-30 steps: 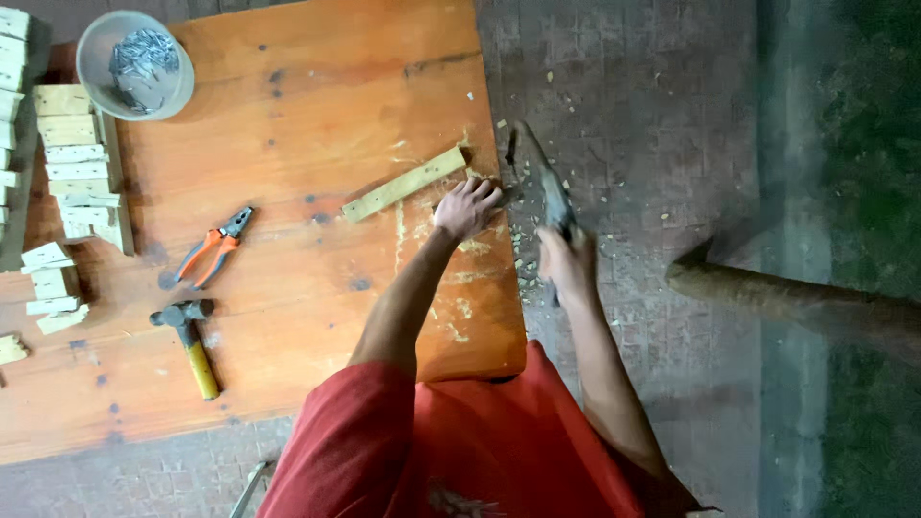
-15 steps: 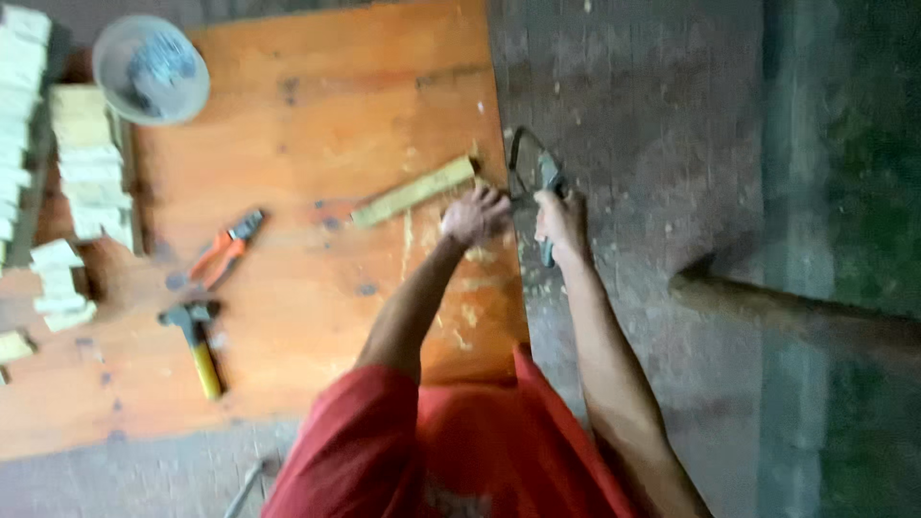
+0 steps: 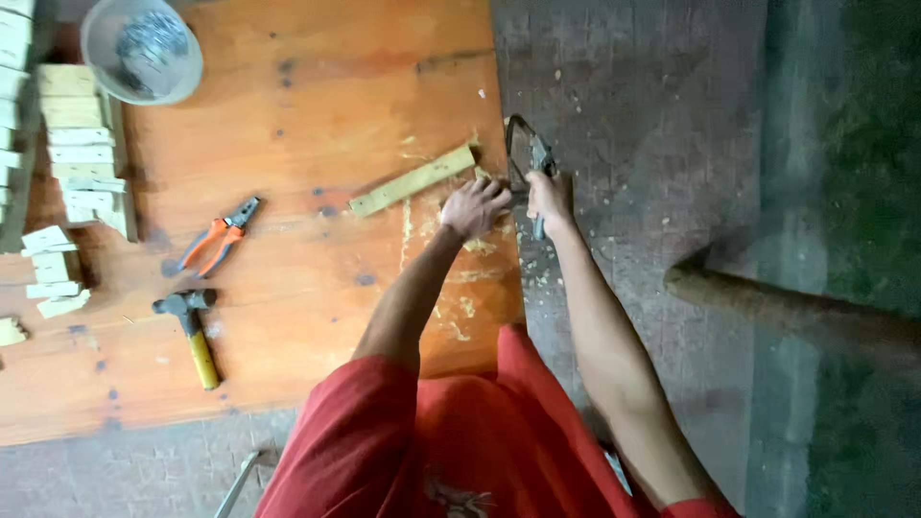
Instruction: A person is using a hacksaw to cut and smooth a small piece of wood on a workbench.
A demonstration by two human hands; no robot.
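Seen from above: left hand (image 3: 475, 206) pressed flat on the near end of a pale wood strip (image 3: 414, 180) at the edge of an orange wooden table (image 3: 317, 86). Right hand (image 3: 549, 197) closed around the handle of a small saw (image 3: 526, 153), blade just past the table edge beside the strip's end. Sawing apparently under way; steady downward pressure and straight strokes probably needed. Pliers (image 3: 219, 235), hammer (image 3: 192, 321), cut blocks (image 3: 82, 144) well apart.
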